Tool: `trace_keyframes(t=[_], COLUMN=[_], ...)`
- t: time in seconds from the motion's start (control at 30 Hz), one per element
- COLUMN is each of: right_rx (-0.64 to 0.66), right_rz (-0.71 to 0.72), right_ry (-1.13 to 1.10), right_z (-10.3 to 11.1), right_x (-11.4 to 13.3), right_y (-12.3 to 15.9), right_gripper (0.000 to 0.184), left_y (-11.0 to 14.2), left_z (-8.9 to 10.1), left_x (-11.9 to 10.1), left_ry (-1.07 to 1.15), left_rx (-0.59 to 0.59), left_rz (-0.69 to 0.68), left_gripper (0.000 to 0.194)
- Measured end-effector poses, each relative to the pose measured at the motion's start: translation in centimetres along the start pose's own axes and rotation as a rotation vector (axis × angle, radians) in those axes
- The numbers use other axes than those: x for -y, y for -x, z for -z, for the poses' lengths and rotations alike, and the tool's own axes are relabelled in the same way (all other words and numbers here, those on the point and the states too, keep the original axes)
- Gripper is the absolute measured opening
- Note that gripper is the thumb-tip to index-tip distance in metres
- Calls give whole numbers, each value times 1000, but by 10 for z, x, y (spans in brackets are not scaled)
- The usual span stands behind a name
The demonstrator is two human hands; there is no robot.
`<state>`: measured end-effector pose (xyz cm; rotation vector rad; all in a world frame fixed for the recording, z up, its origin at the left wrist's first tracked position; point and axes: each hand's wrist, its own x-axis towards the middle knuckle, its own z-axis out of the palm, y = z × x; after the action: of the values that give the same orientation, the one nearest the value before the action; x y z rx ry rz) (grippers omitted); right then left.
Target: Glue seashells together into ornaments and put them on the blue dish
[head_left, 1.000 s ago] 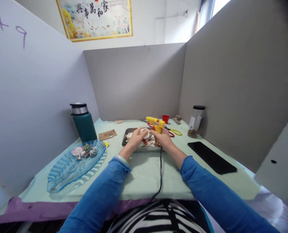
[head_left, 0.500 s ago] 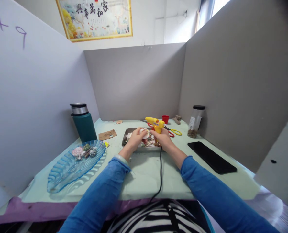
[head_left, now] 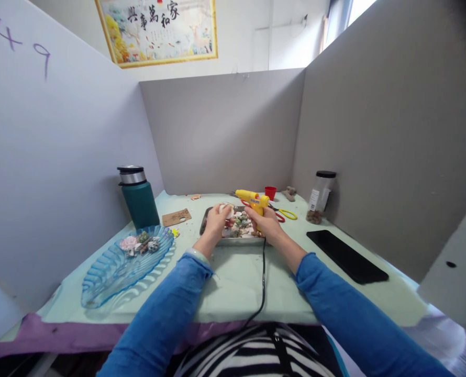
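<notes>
My right hand (head_left: 267,222) is wrapped round the grip of a yellow hot glue gun (head_left: 248,197), whose nozzle points left. From the gun a black cord (head_left: 263,283) runs down to the table edge. Closed fingers of my left hand (head_left: 214,225) pinch a small white piece that looks like a shell (head_left: 226,210), partly hidden by them. Both hands are over a metal tray (head_left: 241,242) filled with shell-like pieces and small green bits (head_left: 239,226). The gun's tip is close to the left hand but apart from it.
On the left stand a blue glass dish (head_left: 111,277) with decorated pieces, a teal bottle (head_left: 141,204) and a brown card (head_left: 177,217). Scissors (head_left: 288,213), a red cup (head_left: 270,192), a clear jar (head_left: 320,199) and a black phone-like slab (head_left: 346,256) lie right. Panels (head_left: 221,136) enclose the table.
My left hand has drawn slightly away from the glue gun and turned with the white piece, uncovering more of the tray. The right hand keeps its grip; the view has shifted slightly.
</notes>
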<state>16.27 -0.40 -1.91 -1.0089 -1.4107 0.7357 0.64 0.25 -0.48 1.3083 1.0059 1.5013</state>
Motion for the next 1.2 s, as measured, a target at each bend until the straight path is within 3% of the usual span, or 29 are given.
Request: trace_keyframes(t=[0.3, 0.6, 0.9, 1.2], right_rx=[213, 183, 192, 196], right_rz=[45, 58, 82, 72], right_ry=[3, 69, 175, 143], right_z=[1, 1, 2, 2], right_x=[12, 11, 12, 18], right_y=[6, 5, 5, 8], right_gripper=[36, 31, 33, 30], left_y=[-8, -8, -8, -11], left_z=[3, 5, 5, 6], left_x=[4, 1, 3, 8], left_ry=[-26, -102, -131, -172], left_rx=[-103, -163, -150, -144], left_rz=[-5, 0, -25, -48], left_gripper=[15, 14, 11, 9])
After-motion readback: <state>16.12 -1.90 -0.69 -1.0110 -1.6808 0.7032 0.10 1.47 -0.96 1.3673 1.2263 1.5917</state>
